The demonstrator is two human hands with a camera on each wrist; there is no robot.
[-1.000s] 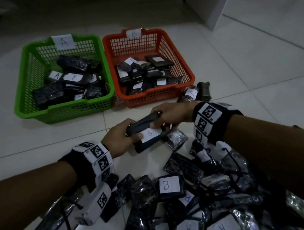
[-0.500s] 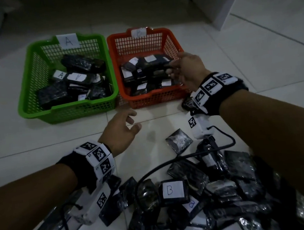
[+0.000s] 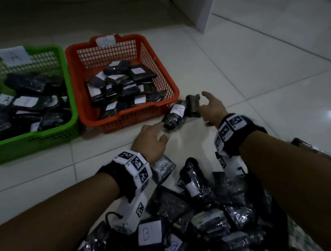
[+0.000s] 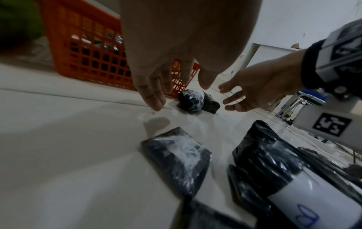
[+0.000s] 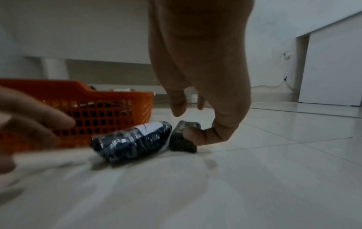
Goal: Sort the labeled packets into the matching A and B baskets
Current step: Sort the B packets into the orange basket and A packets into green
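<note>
A dark plastic-wrapped packet labelled A (image 3: pixel 174 114) (image 4: pixel 191 99) (image 5: pixel 131 140) lies on the floor by the front right corner of the orange basket B (image 3: pixel 166 78). A second small dark packet (image 3: pixel 193 105) (image 5: pixel 183 139) lies against its right side. My left hand (image 3: pixel 152 139) (image 4: pixel 156 93) reaches at the A packet from the left, fingers straight, holding nothing. My right hand (image 3: pixel 211 106) (image 5: pixel 188 122) hovers open just right of the two packets, one fingertip close to the small one. The green basket A (image 3: pixel 30 136) stands at the left.
Both baskets hold several wrapped packets. A large pile of dark packets (image 3: pixel 199 213), some labelled B (image 3: pixel 149 232), lies on the white tiled floor under my forearms. A white cabinet or wall corner (image 3: pixel 195 3) stands at the back right.
The right hand has come back from over the orange basket, now without the B packet. Both hands have moved to the A packet beside that basket.
</note>
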